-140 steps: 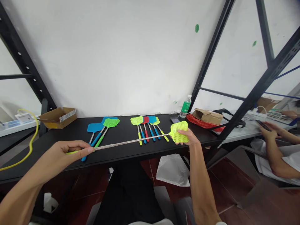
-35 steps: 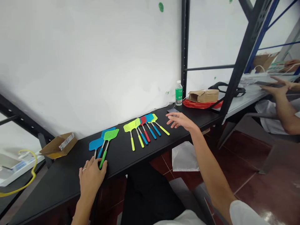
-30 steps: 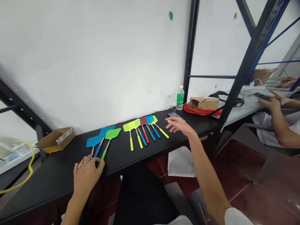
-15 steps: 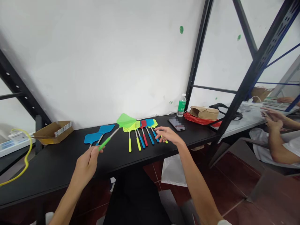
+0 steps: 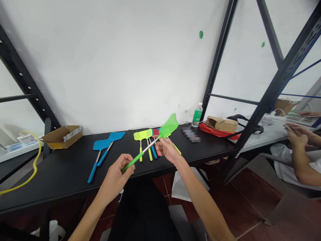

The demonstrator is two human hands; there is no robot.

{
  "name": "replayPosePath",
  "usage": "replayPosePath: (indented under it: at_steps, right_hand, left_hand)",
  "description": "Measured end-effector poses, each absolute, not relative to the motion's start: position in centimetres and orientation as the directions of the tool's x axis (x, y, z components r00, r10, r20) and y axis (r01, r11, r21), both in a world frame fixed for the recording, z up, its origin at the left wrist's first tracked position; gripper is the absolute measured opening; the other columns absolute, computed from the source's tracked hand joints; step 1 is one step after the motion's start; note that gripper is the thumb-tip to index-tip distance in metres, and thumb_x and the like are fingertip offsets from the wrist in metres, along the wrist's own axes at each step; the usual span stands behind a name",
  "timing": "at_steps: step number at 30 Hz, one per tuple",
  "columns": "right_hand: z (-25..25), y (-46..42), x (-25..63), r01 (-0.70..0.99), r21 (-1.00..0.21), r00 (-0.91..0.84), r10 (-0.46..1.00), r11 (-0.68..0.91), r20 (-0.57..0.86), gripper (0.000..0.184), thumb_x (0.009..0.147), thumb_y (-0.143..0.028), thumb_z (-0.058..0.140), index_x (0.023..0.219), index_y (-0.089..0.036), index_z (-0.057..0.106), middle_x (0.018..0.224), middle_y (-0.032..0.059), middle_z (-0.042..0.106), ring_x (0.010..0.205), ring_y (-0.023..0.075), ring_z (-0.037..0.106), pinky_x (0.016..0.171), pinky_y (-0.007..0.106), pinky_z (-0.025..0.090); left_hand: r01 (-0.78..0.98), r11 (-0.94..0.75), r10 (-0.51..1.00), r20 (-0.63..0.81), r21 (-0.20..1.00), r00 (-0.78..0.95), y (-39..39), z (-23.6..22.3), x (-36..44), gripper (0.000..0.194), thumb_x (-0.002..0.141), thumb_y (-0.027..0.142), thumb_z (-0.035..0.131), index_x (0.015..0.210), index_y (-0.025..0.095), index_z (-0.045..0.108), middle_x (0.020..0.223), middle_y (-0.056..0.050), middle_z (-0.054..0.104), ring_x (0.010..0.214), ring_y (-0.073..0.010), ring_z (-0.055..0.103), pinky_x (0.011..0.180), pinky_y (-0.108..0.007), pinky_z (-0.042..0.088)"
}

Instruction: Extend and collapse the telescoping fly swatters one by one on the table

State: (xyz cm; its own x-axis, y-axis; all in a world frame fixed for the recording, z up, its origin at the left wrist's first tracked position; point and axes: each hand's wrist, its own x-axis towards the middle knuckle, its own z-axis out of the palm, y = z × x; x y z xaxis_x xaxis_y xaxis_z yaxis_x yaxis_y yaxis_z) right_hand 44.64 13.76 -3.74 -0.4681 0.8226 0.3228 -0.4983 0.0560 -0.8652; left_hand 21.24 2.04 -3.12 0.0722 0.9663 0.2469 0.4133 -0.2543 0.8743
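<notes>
A black table [image 5: 72, 180] is running along the wall, with an open cardboard box [image 5: 62, 138] sitting toward its left end and two blue flyswatters [image 5: 101, 144] lying nearby. Yellow flyswatters [image 5: 142, 135] are lying mid-table beside a partly hidden red flyswatter [image 5: 155, 131]. Farther right, what is probably a phone [image 5: 191, 135], blurred over, is lying near an upright bottle [image 5: 197, 115] and a red plastic bag [image 5: 216, 130].

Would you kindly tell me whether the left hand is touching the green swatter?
Touching: the head view shows the left hand wrapped around the lower end of the green swatter.
</notes>
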Motion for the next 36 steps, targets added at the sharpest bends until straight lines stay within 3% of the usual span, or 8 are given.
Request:
replayPosePath:
  at_steps: [4,11,21,32,36]
  right_hand:
    - [-3.7,13.0,43.7,-0.51,-0.858,-0.459,0.826,0.056,0.327,0.04,0.086,-0.046,0.071,0.116,-0.02,0.069,0.071,-0.0008,0.064,0.049,0.0082,0.054,0.043,0.02,0.035]
    - [-3.9,11.9,42.4,-0.489,-0.867,-0.455,0.819,0.098,0.35,0.038,0.089,-0.053,0.066,0.106,-0.019,0.073,0.067,-0.0013,0.061,0.049,0.0083,0.053,0.045,0.021,0.037]
    - [-5.0,10.8,39.9,-0.272,-0.939,-0.497,0.805,0.212,0.325,0.041,0.086,-0.057,0.066,0.094,-0.017,0.074,0.068,0.0003,0.064,0.052,0.0084,0.057,0.048,0.021,0.039]
    - [-5.6,11.4,38.9,-0.307,-0.922,-0.352,0.872,0.235,0.339,0.044,0.078,-0.059,0.073,0.077,-0.015,0.075,0.056,0.002,0.062,0.05,0.0102,0.055,0.045,0.02,0.037]
    - [-5.3,10.9,38.6,-0.348,-0.908,-0.309,0.886,0.234,0.347,0.042,0.076,-0.058,0.074,0.073,-0.016,0.074,0.057,0.0021,0.061,0.051,0.0101,0.053,0.044,0.02,0.036]
  left_hand:
    - [0.495,-0.288,0.954,0.293,0.82,0.071,2.0,-3.3,21.2,0.021,0.092,0.045,0.056,0.102,0.026,0.052,0.077,0.003,0.052,0.07,-0.0167,0.053,0.064,-0.026,0.04]
    - [0.567,-0.287,0.953,0.289,0.772,0.09,1.6,-2.6,22.3,0.026,0.091,0.05,0.055,0.102,0.027,0.055,0.065,0.007,0.031,0.06,-0.0149,0.035,0.057,-0.026,0.027]
    - [0.642,-0.268,0.956,0.283,0.719,0.081,1.5,-3.0,22.1,0.035,0.091,0.058,0.053,0.104,0.026,0.058,0.062,0.007,0.038,0.059,-0.0148,0.037,0.058,-0.027,0.028]
    - [0.716,-0.311,0.938,0.323,0.626,0.125,1.1,-2.8,22.4,0.032,0.098,0.05,0.042,0.097,0.025,0.061,0.059,0.005,0.046,0.053,-0.0154,0.044,0.054,-0.027,0.028]
    - [0.64,-0.313,0.947,0.285,0.701,0.15,1.1,-2.8,22.6,0.035,0.099,0.049,0.04,0.085,0.023,0.06,0.058,0.004,0.046,0.052,-0.0145,0.043,0.054,-0.026,0.03]
